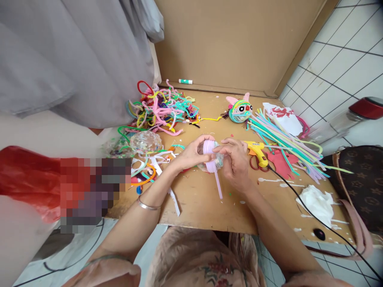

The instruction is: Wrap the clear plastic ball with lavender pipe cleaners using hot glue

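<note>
Clear ball (220, 162), one: over the worktop (197, 205), between both hands. Lilac strips (208, 148): around the ball, one tail loose. Left hand (196, 152): fingers curved round the ball. Right hand (235, 161): fingers against strips; pinch or press, cannot tell. Handling: ball steady, strips flat, snug.

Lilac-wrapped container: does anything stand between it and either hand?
Nothing visible does. The left hand grips the lilac-wrapped container and the right hand's fingertips are at it; the yellow glue gun lies off to the right.
</note>
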